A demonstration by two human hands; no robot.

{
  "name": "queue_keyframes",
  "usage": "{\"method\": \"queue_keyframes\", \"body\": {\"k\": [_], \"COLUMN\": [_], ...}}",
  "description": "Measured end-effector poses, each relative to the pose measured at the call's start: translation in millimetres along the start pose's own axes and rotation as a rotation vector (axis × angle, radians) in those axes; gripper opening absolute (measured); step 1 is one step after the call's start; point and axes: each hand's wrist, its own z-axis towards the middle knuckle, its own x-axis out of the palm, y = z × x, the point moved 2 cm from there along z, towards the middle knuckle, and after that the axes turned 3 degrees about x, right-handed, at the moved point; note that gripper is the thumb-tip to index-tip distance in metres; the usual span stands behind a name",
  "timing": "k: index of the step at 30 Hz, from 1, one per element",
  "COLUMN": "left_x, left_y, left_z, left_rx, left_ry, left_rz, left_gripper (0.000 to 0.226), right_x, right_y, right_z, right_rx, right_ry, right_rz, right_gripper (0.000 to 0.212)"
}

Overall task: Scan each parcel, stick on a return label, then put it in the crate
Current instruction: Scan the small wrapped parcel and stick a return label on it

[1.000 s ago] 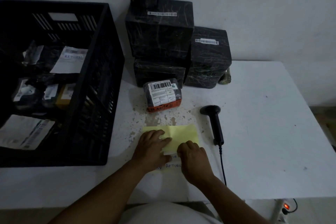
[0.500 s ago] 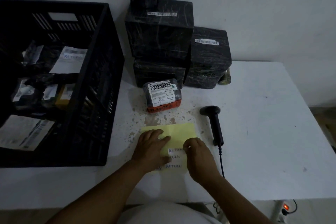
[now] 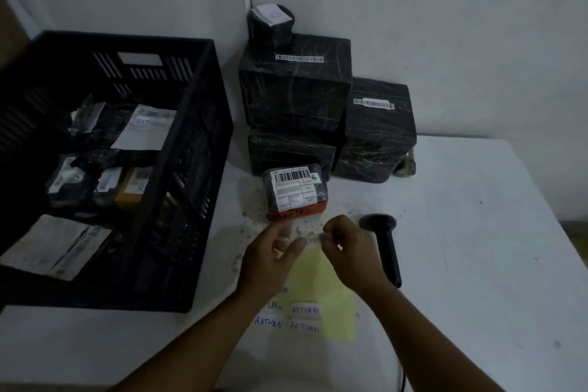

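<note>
Both hands have lifted off the yellow label sheet (image 3: 321, 283) since a moment ago and now hover above the white table (image 3: 477, 232), carrying a small white return label (image 3: 313, 238) toward the small parcel (image 3: 296, 191). At far left the black crate (image 3: 203, 169) holds several labelled parcels. The left hand (image 3: 270, 259) reaches forward with fingers extended, fingertips touching the label's left end. The label sits between the two hands, just below the barcode-labelled parcel, which lies in front of the stacked black-wrapped boxes (image 3: 296, 95). The right hand (image 3: 346, 251) has a curled grip pinching the label's right end — beside it lies the black barcode scanner (image 3: 386, 248).
</note>
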Motion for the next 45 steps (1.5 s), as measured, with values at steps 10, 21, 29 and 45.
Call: {"method": "queue_keyframes", "body": {"k": [10, 21, 29, 45], "left_x": [-10, -5, -2, -2], "left_y": [-25, -9, 6, 13], "left_z": [81, 113, 120, 105], "left_rx": [-0.166, 0.088, -0.258, -0.228], "left_ry": [-0.174, -0.284, -0.333, -0.119], "left_rz": [-0.216, 0.310, -0.108, -0.105], "left_gripper": [0.009, 0.016, 0.039, 0.053], "right_x": [16, 42, 44, 45], "right_y": [33, 33, 13, 4], "right_z": [78, 118, 119, 108], "right_rx": [0.029, -0.037, 0.284, 0.237], "right_ry": [-0.020, -0.162, -0.179, -0.048], "right_rz": [0.093, -0.170, -0.315, -0.104], "right_gripper": [0.012, 0.028, 0.076, 0.073]}}
